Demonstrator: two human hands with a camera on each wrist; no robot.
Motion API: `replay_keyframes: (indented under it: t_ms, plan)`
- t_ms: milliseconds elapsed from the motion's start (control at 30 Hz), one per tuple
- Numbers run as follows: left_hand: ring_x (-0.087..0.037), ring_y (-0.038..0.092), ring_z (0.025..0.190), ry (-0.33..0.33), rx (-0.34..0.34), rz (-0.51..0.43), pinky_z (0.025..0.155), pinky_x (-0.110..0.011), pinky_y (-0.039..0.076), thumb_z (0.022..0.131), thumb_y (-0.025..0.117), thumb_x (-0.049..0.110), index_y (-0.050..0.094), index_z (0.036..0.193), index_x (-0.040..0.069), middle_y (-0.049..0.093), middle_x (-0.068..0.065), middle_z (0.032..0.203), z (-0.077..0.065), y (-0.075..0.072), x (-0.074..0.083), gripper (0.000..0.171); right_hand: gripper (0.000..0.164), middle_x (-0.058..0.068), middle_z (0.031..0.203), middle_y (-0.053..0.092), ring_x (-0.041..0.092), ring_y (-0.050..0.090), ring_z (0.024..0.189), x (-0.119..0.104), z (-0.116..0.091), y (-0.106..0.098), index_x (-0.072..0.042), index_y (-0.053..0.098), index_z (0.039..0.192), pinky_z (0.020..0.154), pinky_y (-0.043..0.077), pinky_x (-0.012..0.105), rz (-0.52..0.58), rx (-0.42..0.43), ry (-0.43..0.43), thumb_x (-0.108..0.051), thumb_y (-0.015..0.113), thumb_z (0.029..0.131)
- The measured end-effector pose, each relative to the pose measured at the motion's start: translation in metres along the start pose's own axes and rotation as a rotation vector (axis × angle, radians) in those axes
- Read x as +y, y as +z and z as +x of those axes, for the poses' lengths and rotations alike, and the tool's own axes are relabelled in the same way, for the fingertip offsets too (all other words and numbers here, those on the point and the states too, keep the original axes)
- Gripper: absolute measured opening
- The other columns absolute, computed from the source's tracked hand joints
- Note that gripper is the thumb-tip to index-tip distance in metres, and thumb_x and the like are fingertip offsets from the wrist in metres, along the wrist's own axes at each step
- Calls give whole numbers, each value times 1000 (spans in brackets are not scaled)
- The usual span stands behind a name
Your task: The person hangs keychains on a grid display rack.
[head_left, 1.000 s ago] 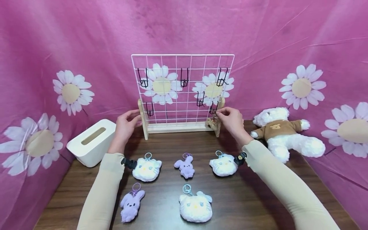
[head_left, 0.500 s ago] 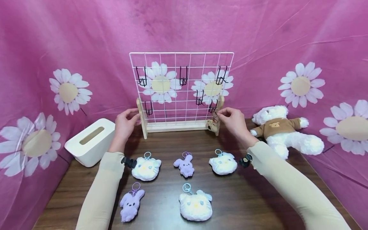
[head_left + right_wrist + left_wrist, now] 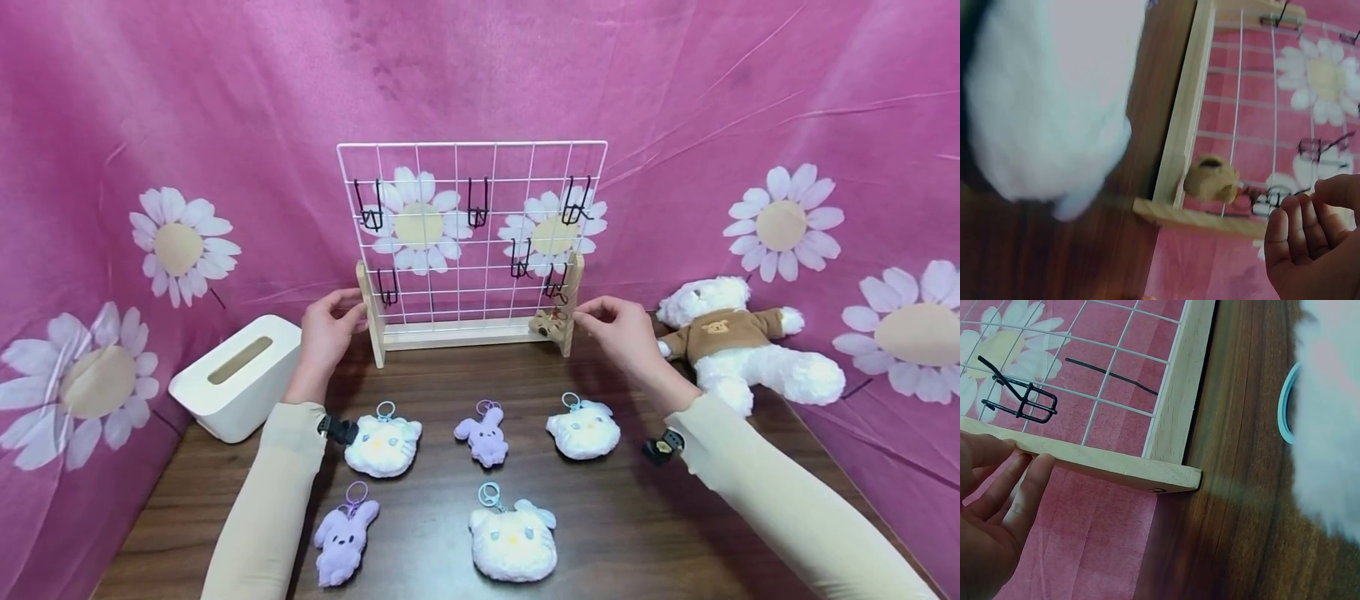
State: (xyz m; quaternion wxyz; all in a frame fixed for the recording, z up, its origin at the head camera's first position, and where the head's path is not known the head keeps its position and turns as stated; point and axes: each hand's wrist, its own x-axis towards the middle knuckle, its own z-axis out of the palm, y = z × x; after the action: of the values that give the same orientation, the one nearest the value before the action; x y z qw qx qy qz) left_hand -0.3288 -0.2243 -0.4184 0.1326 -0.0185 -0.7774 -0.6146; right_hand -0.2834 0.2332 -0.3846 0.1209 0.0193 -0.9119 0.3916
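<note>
A white wire grid rack (image 3: 456,143) on a wooden stand (image 3: 457,335) carries several black hooks. My left hand (image 3: 330,333) pinches the left post (image 3: 1104,459) between thumb and fingertips. Near the lower right hook (image 3: 556,283), a small brown plush keychain (image 3: 546,325) hangs by its ring, low against the stand. My right hand (image 3: 618,333) is beside the right post (image 3: 572,304), its fingers loosely bent and holding nothing; in the right wrist view its fingertips (image 3: 1307,203) are near the keychain's ring and hook.
Purple rabbit keychains (image 3: 483,433) and white cat keychains (image 3: 513,542) lie on the brown table (image 3: 427,517) between my arms. A white tissue box (image 3: 240,375) stands at left. At right lies a white plush bear (image 3: 731,342) in a brown top.
My right hand has drawn away from the lower right hook and shifted right, letting go of the keychain's ring. The brown plush has swung slightly left. My left hand stays at its post.
</note>
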Motion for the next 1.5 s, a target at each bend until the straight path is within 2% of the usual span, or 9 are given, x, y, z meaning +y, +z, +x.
replay_keyframes:
  t_ms: [200, 433, 567, 833, 1033, 1100, 1233, 1367, 1500]
  plan:
    - [5, 74, 81, 14, 7, 60, 81, -17, 72, 110, 71, 8, 71, 143, -6, 75, -34, 133, -2, 0, 1, 36, 19, 13, 101, 83, 14, 66, 88, -12, -34, -2, -11, 85, 114, 76, 53, 22, 3, -94, -67, -28, 80, 106]
    - [5, 73, 82, 53, 8, 145, 88, -35, 74, 110, 71, 7, 71, 142, -5, 77, -32, 131, 0, 0, -3, 35, 19, 13, 106, 84, 6, 66, 81, -19, -70, 4, -8, 85, 116, 68, 56, 17, 140, -199, -12, -22, 84, 102]
    - [0, 74, 85, 77, 15, 193, 88, -38, 74, 109, 72, 6, 72, 141, -5, 79, -31, 128, 1, 1, -5, 34, 19, 14, 105, 84, 3, 66, 80, -21, -86, 11, -6, 85, 116, 67, 57, 16, 217, -232, -2, -17, 85, 101]
    - [0, 74, 86, 65, 8, 191, 89, -37, 73, 109, 72, 6, 72, 141, -5, 78, -32, 128, 0, 1, -3, 34, 24, 13, 107, 85, 4, 72, 86, -22, -112, 29, 0, 82, 119, 75, 63, 16, 312, -332, 43, -12, 86, 99]
    - [-17, 80, 93, 59, 13, 216, 85, -31, 74, 109, 71, 5, 72, 141, -6, 79, -31, 128, -1, 3, 1, 34, 28, 8, 104, 84, 9, 73, 91, -25, -126, 43, 2, 81, 119, 78, 63, 16, 316, -421, 52, -15, 87, 98]
    - [-21, 80, 95, 58, 12, 217, 82, -25, 73, 109, 71, 5, 71, 142, -6, 79, -31, 128, -1, 3, 2, 34, 29, 8, 104, 83, 10, 73, 92, -26, -130, 48, 3, 81, 119, 78, 64, 16, 326, -449, 43, -15, 87, 97]
    - [-18, 79, 93, 61, 16, 227, 78, -16, 71, 109, 71, 5, 72, 142, -5, 79, -30, 128, -1, 3, 1, 34, 28, 10, 104, 83, 12, 74, 93, -28, -136, 57, 4, 80, 118, 79, 65, 16, 339, -510, 10, -14, 86, 97]
    - [-19, 79, 95, 64, 15, 232, 79, -17, 71, 109, 71, 5, 72, 141, -5, 79, -30, 128, -1, 3, 0, 33, 25, 8, 102, 83, 12, 74, 92, -29, -142, 66, 2, 81, 117, 80, 65, 16, 332, -566, -17, -13, 85, 97]
    - [-31, 80, 103, 66, 12, 227, 81, -19, 72, 109, 70, 3, 72, 141, -6, 79, -30, 129, -3, 3, 0, 33, 24, 5, 101, 83, 11, 74, 92, -31, -147, 72, 1, 81, 116, 80, 65, 15, 324, -609, -32, -12, 85, 96]
